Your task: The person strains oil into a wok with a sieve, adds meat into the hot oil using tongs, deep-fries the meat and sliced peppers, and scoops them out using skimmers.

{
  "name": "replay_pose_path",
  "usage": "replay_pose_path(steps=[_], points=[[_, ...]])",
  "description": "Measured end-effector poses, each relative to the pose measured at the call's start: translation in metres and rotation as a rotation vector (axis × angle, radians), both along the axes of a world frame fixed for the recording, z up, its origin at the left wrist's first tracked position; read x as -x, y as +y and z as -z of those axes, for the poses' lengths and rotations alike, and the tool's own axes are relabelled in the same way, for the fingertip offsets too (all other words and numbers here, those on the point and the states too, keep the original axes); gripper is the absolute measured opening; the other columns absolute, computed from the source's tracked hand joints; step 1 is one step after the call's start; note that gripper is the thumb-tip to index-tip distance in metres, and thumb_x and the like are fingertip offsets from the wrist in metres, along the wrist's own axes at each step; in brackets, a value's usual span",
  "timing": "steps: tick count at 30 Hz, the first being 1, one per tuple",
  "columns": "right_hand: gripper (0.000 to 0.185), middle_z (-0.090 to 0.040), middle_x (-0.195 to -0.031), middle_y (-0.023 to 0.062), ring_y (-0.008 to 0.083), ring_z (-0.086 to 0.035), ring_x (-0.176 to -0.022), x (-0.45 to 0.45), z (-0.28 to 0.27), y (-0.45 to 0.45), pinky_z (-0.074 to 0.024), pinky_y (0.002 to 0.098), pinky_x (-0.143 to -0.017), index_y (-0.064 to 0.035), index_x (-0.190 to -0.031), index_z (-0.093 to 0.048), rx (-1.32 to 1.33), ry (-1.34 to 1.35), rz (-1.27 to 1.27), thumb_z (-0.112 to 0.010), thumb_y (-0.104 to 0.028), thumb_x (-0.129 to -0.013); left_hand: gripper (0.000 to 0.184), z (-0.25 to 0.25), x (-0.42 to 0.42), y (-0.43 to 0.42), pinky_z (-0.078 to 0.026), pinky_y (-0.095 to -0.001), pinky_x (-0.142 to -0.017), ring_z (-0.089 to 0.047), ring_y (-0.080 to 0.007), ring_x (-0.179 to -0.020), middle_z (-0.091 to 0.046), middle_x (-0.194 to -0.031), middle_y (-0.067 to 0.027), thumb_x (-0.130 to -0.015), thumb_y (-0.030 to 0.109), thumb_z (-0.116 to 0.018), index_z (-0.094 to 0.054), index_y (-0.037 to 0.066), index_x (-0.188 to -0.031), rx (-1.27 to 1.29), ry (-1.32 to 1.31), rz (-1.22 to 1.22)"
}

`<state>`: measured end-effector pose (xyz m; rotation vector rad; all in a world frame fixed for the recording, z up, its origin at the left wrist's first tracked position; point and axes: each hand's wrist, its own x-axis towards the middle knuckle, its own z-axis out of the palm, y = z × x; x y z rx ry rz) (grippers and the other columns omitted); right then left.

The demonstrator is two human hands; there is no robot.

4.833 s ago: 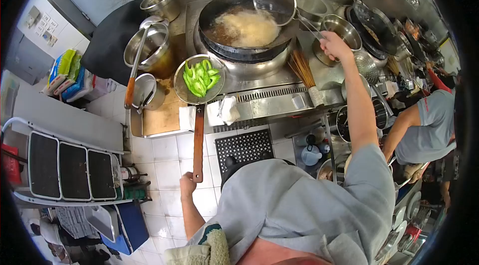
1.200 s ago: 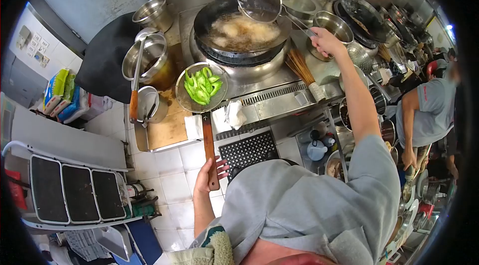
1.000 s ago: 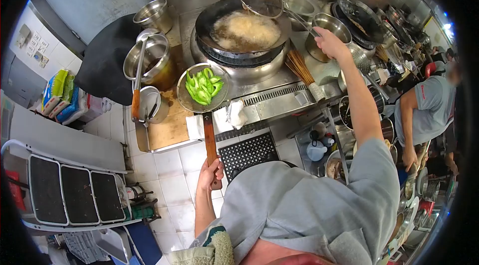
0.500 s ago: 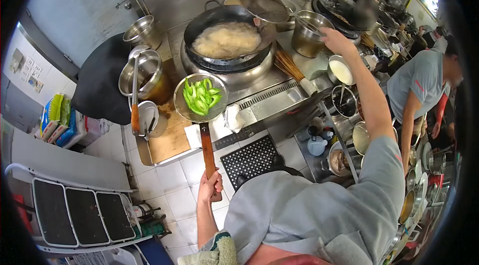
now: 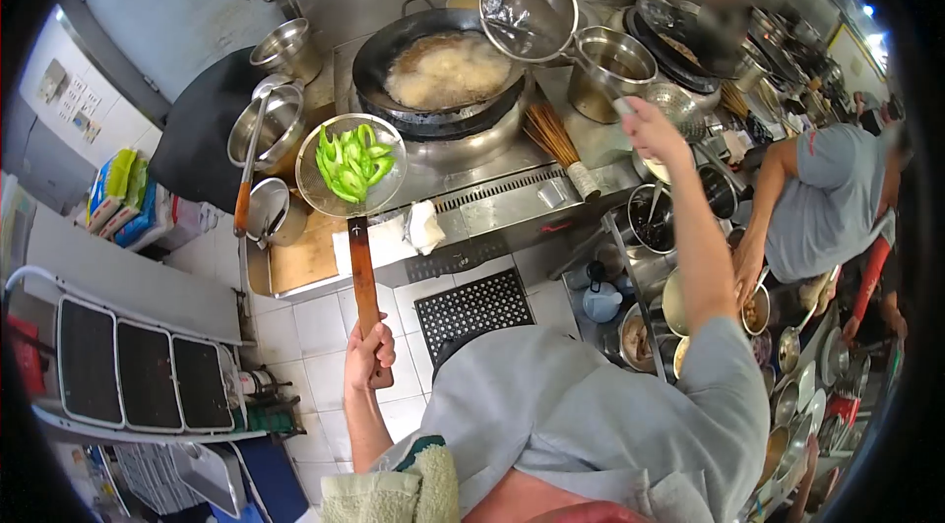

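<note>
My left hand [image 5: 370,354] is wrapped around the wooden handle of a round skimmer [image 5: 360,262]. Sliced green peppers [image 5: 352,164] lie heaped in its bowl, held out in front of the wok's near left side. With my right hand [image 5: 653,137] I grip the handle of a mesh strainer [image 5: 529,11], whose round head is tilted up beside the wok's right rim. No food shows in the strainer. The black wok [image 5: 379,56] holds bubbling liquid with pale foam [image 5: 448,75]. Beneath the strainer's handle stands a metal pot [image 5: 596,95] with brownish liquid inside.
A bamboo brush [image 5: 559,141] leans at the stove's right edge. Metal pots [image 5: 266,129] and a ladle [image 5: 251,149] stand at left. A white cloth [image 5: 423,228] lies on the front ledge. A co-worker [image 5: 827,198] bends over bowls at right; a black mat [image 5: 472,311] covers the floor.
My right hand has come down and nearer, and the strainer head has tipped from nearly flat to more upright. The skimmer with the peppers has shifted left and up in view.
</note>
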<state>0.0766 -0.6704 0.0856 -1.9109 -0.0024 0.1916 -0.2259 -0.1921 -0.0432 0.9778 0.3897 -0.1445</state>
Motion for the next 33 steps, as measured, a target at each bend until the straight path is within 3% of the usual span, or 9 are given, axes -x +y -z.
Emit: replay_pose_path(steps=[8, 15, 18, 22, 24, 26, 27, 29, 33], points=[[0.029, -0.046, -0.067, 0.001, 0.0059, -0.034, -0.039, 0.016, 0.059, 0.083, -0.0269, 0.0221, -0.03, -0.0032, -0.122, -0.044, -0.611, 0.048, -0.021, -0.042, -0.008, -0.093, 0.022, -0.075, -0.009, -0.03, -0.028, -0.0192, -0.038, -0.034, -0.0055, -0.048, -0.042, -0.069, -0.0013, -0.093, 0.012, -0.052, -0.045, 0.002, -0.111, 0.003, -0.006, -0.084], [0.042, -0.051, -0.068, 0.0039, 0.0097, -0.038, -0.038, -0.021, 0.066, 0.129, -0.0304, 0.0273, -0.034, -0.0009, -0.132, -0.04, -0.375, -0.004, -0.054, -0.045, -0.009, -0.091, 0.015, -0.099, -0.151, -0.027, -0.029, -0.0248, -0.036, -0.036, -0.0082, -0.041, -0.044, -0.061, -0.0017, -0.094, 0.013, -0.048, -0.046, 0.002, -0.103, -0.382, -0.087, 0.079], [0.045, -0.051, -0.055, 0.0079, 0.015, -0.044, -0.037, -0.026, 0.062, 0.155, -0.033, 0.0324, -0.036, 0.0026, -0.132, -0.04, -0.258, -0.088, -0.026, -0.047, -0.009, -0.088, 0.007, -0.085, -0.211, -0.026, -0.037, -0.0288, -0.038, -0.046, -0.0135, -0.041, -0.049, -0.063, -0.0055, -0.085, 0.008, -0.051, -0.045, 0.005, -0.089, -0.67, -0.195, 0.24], [0.047, -0.055, -0.058, 0.0108, 0.0168, -0.044, -0.037, -0.04, 0.055, 0.167, -0.0352, 0.033, -0.038, 0.0034, -0.133, -0.038, -0.151, -0.075, -0.005, -0.047, -0.008, -0.088, 0.014, -0.085, -0.256, -0.038, -0.046, -0.0364, -0.046, -0.058, -0.0266, -0.05, -0.057, -0.071, -0.0169, -0.083, 0.008, -0.051, -0.046, 0.0, -0.095, -1.193, -0.165, 0.021], [0.047, -0.056, -0.059, 0.0115, 0.0173, -0.044, -0.037, -0.045, 0.06, 0.166, -0.0359, 0.0328, -0.039, 0.0038, -0.133, -0.037, -0.127, -0.117, 0.017, -0.047, -0.007, -0.088, 0.027, -0.062, -0.283, -0.009, -0.048, -0.046, -0.072, -0.061, -0.0432, -0.084, -0.061, -0.088, -0.0265, -0.084, 0.013, -0.055, -0.046, -0.002, -0.105, -1.299, -0.268, -0.06], [0.048, -0.059, -0.069, 0.0146, 0.0182, -0.047, -0.04, -0.039, 0.04, 0.152, -0.0372, 0.0326, -0.04, 0.0048, -0.133, -0.037, -0.081, -0.141, 0.028, -0.047, -0.007, -0.088, 0.027, -0.085, -0.274, -0.006, -0.045, -0.0474, -0.078, -0.058, -0.0459, -0.09, -0.061, -0.091, -0.0267, -0.085, 0.014, -0.055, -0.047, -0.001, -0.105, -1.31, -0.286, -0.134], [0.049, -0.059, -0.079, 0.0164, 0.0177, -0.048, -0.044, -0.036, 0.031, 0.143, -0.0366, 0.0323, -0.039, 0.0049, -0.133, -0.037, -0.062, -0.148, 0.017, -0.048, -0.006, -0.087, 0.027, -0.091, -0.266, -0.001, -0.045, -0.047, -0.078, -0.057, -0.046, -0.091, -0.061, -0.093, -0.0268, -0.085, 0.014, -0.054, -0.047, -0.001, -0.106, -1.296, -0.282, -0.149], [0.045, -0.061, -0.1, 0.0225, 0.0308, -0.061, -0.075, -0.03, 0.013, 0.122, -0.0471, 0.0379, -0.063, 0.0029, -0.129, -0.042, 0.211, -0.234, 0.003, -0.049, -0.007, -0.086, 0.027, -0.103, -0.236, 0.008, -0.045, -0.0439, -0.077, -0.058, -0.0432, -0.091, -0.06, -0.095, -0.0259, -0.087, 0.011, -0.052, -0.047, -0.001, -0.11, -1.299, -0.367, -0.19], [0.04, -0.057, -0.112, 0.0268, 0.0393, -0.054, -0.108, -0.007, -0.006, 0.081, -0.0426, 0.0408, -0.089, -0.0005, -0.125, -0.046, 0.42, -0.472, -0.109, -0.049, -0.01, -0.087, 0.017, -0.101, -0.151, 0.014, -0.036, -0.0248, -0.041, -0.043, -0.0075, -0.047, -0.046, -0.063, -0.002, -0.088, 0.008, -0.047, -0.045, 0.002, -0.103, -0.894, -0.281, -0.147]])
